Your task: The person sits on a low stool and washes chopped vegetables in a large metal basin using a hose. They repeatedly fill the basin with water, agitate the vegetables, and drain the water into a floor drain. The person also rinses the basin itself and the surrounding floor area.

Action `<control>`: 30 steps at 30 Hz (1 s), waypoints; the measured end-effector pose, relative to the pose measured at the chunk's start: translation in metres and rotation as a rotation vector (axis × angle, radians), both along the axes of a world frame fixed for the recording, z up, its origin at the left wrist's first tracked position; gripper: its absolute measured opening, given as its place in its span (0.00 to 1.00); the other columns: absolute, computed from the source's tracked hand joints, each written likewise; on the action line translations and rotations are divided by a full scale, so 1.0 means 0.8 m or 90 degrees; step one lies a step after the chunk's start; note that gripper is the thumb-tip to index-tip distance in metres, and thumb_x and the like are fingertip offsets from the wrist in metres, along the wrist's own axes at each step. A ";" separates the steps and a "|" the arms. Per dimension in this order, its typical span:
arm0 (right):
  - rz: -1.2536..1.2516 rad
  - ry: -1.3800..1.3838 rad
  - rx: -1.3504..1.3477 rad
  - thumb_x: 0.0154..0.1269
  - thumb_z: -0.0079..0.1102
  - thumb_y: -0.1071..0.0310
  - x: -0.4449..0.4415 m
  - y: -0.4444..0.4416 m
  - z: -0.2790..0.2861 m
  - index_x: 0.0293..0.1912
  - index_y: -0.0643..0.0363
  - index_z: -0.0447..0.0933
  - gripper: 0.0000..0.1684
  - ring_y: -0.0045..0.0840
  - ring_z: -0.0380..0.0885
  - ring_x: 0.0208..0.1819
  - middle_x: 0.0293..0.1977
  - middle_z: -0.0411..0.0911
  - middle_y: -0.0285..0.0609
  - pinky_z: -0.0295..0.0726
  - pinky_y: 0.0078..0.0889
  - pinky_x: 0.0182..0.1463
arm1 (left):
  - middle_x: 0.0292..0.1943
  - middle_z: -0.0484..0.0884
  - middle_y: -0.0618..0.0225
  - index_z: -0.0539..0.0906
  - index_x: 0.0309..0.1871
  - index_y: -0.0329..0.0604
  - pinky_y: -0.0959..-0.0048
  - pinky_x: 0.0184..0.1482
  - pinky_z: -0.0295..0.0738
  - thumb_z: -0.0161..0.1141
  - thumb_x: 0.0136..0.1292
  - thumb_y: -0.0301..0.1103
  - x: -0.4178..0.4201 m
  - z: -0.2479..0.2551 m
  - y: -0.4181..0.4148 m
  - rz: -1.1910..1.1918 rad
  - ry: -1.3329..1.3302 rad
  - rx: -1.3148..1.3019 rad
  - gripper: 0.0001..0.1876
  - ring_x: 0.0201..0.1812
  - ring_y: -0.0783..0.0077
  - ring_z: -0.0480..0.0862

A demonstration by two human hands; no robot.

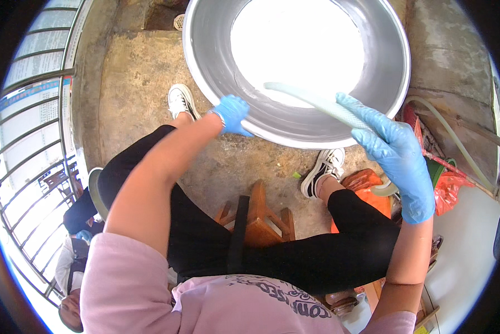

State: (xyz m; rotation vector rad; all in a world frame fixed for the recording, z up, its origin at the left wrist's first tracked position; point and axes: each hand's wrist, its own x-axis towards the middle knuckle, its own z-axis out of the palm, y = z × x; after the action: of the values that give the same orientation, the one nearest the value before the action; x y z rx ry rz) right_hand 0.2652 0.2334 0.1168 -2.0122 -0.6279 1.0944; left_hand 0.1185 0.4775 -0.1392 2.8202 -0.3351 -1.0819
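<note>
A large round metal basin (210,54) stands on the floor before me, its inner bottom washed out by bright glare. My left hand (233,112), in a blue disposable glove, grips the near left part of the basin's rim. In my right hand (394,154), gloved the same way, is a pale translucent braided hose (316,102). The thumb and fingers close around it near the basin's right side. From there the hose's free end reaches over the inside of the basin. Whether water runs from it cannot be seen.
Beneath me is a wooden stool (260,221). Orange and red plastic bags (369,196) and a green container (441,171) lie to my right, where more hose (446,129) runs along the wall. Metal railings (35,100) line the left; another person (72,267) is behind me there.
</note>
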 end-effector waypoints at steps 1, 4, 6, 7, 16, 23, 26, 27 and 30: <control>0.004 -0.001 0.023 0.61 0.55 0.66 0.000 0.002 -0.007 0.56 0.57 0.70 0.22 0.16 0.74 0.41 0.42 0.79 0.42 0.72 0.22 0.48 | 0.39 0.77 0.54 0.76 0.43 0.35 0.67 0.46 0.72 0.55 0.42 0.72 0.008 0.014 -0.030 0.040 0.053 -0.007 0.42 0.44 0.61 0.77; 0.056 -0.020 0.013 0.62 0.55 0.65 -0.003 0.009 -0.010 0.56 0.57 0.70 0.22 0.17 0.74 0.37 0.39 0.80 0.44 0.72 0.22 0.46 | 0.42 0.77 0.53 0.75 0.44 0.36 0.64 0.47 0.72 0.54 0.46 0.69 0.031 0.012 -0.132 0.159 0.120 -0.061 0.39 0.45 0.59 0.77; 0.083 -0.010 0.039 0.62 0.55 0.63 -0.005 0.015 -0.018 0.56 0.56 0.70 0.22 0.18 0.74 0.35 0.37 0.80 0.46 0.72 0.22 0.45 | 0.47 0.76 0.55 0.74 0.49 0.37 0.64 0.51 0.70 0.50 0.52 0.67 0.029 0.000 -0.188 0.266 -0.026 -0.186 0.38 0.50 0.61 0.76; 0.095 0.000 0.055 0.62 0.55 0.63 -0.005 0.017 -0.019 0.56 0.56 0.70 0.22 0.18 0.74 0.35 0.37 0.80 0.47 0.72 0.22 0.45 | 0.50 0.74 0.55 0.73 0.51 0.37 0.63 0.53 0.69 0.48 0.55 0.64 0.026 -0.006 -0.192 0.263 -0.040 -0.255 0.36 0.52 0.60 0.74; 0.083 0.029 -0.108 0.61 0.55 0.64 0.001 0.001 -0.003 0.56 0.56 0.70 0.22 0.16 0.72 0.40 0.46 0.78 0.44 0.71 0.22 0.48 | 0.48 0.77 0.55 0.77 0.50 0.43 0.59 0.54 0.67 0.38 0.64 0.49 0.032 -0.013 0.081 0.016 0.129 0.100 0.24 0.52 0.56 0.76; 0.138 -0.052 0.028 0.60 0.57 0.65 -0.018 0.002 -0.029 0.56 0.54 0.70 0.23 0.23 0.75 0.40 0.45 0.77 0.46 0.71 0.25 0.48 | 0.40 0.79 0.52 0.79 0.45 0.45 0.59 0.46 0.72 0.40 0.65 0.40 0.020 -0.007 -0.019 0.142 0.115 -0.028 0.17 0.40 0.53 0.79; 0.142 -0.114 0.062 0.59 0.57 0.65 -0.024 0.007 -0.028 0.56 0.52 0.70 0.24 0.35 0.77 0.38 0.42 0.78 0.49 0.72 0.27 0.47 | 0.40 0.79 0.52 0.80 0.43 0.44 0.62 0.47 0.72 0.43 0.64 0.40 0.005 0.017 -0.033 0.165 0.061 -0.189 0.15 0.40 0.52 0.78; 0.149 -0.108 0.041 0.59 0.57 0.64 -0.022 0.012 -0.026 0.56 0.52 0.70 0.24 0.36 0.78 0.39 0.42 0.78 0.50 0.73 0.28 0.47 | 0.40 0.79 0.52 0.80 0.42 0.44 0.63 0.48 0.72 0.44 0.64 0.40 0.001 0.025 -0.021 0.140 0.030 -0.229 0.15 0.40 0.52 0.78; 0.150 -0.108 0.075 0.60 0.56 0.63 -0.023 0.019 -0.027 0.56 0.53 0.70 0.23 0.37 0.79 0.42 0.41 0.77 0.51 0.73 0.29 0.46 | 0.46 0.77 0.61 0.76 0.53 0.51 0.60 0.57 0.62 0.43 0.65 0.40 -0.005 0.033 0.050 -0.098 -0.035 0.058 0.17 0.54 0.60 0.72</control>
State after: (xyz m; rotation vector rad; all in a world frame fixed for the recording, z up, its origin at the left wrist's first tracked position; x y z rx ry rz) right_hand 0.2466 0.2484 0.0952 -1.9771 -1.0154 1.0004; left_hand 0.1146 0.5171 -0.1127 2.9515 -0.5301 -1.0746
